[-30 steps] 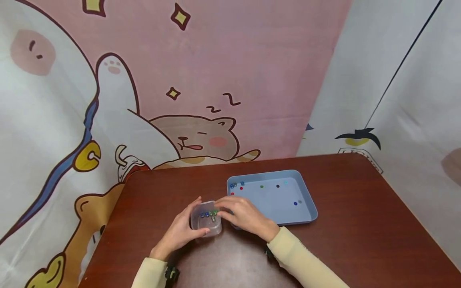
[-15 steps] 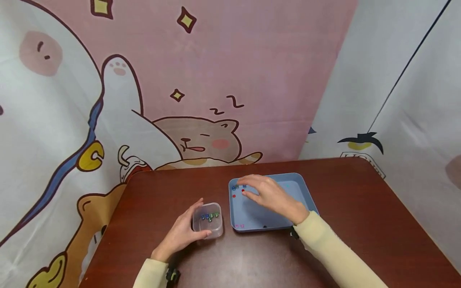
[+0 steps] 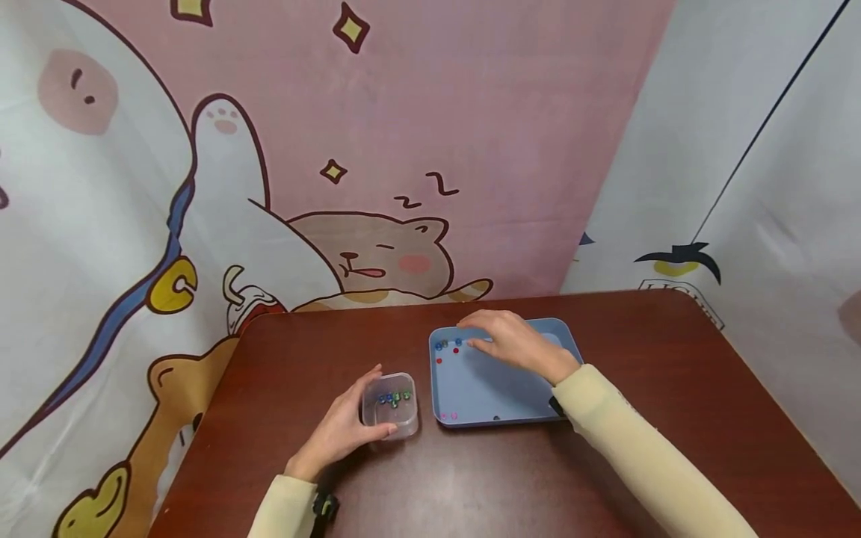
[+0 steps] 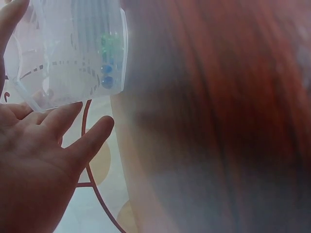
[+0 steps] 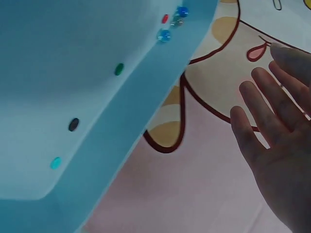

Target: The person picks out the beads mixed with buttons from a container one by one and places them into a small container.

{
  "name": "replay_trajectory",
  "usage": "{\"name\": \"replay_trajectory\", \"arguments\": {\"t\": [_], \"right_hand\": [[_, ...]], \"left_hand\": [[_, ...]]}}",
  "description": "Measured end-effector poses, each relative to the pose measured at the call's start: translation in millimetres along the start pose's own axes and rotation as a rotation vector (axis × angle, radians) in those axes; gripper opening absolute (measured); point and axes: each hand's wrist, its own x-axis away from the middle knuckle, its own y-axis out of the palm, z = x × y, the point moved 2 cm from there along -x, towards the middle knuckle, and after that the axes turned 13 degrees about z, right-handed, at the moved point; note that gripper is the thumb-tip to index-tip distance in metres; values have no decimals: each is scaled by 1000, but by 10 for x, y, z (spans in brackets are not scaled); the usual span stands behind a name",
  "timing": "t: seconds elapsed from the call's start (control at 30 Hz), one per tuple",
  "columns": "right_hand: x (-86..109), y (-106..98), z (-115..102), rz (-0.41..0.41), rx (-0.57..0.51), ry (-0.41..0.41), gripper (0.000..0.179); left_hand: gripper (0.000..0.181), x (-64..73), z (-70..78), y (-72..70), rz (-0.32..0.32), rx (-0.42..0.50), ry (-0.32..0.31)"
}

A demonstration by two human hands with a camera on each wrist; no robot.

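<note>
Left hand [image 3: 344,426]: grips clear plastic box [image 3: 407,423] between thumb and fingers; blue and green marbles [image 3: 397,397] inside;
Right hand [image 3: 519,345]: fingers extended, thumb apart; above blue tray [image 3: 487,392]

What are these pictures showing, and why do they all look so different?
There's no machine here, just a person's left hand and right hand. Each view comes from its own camera. The wide one is worn on the head and looks down. The two close ones are worn on the wrists, one for each hand.

On the brown table sits a blue tray. It has shiny glassy balls and flat coloured pieces in it.

The left hand holds a clear box with blue and green balls inside. The right hand is over the tray, and I can't see anything in it.
</note>
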Motion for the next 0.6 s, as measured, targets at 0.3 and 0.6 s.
{"name": "replay_trajectory", "arguments": {"t": [0.3,0.6], "right_hand": [[-19,193,174,-80,-2,61,33],[-72,357,292,-138,-49,103,35]], "left_hand": [[104,10,1,-3,-6,-6,1],[103,-11,15,-1,1,1,0]]}}
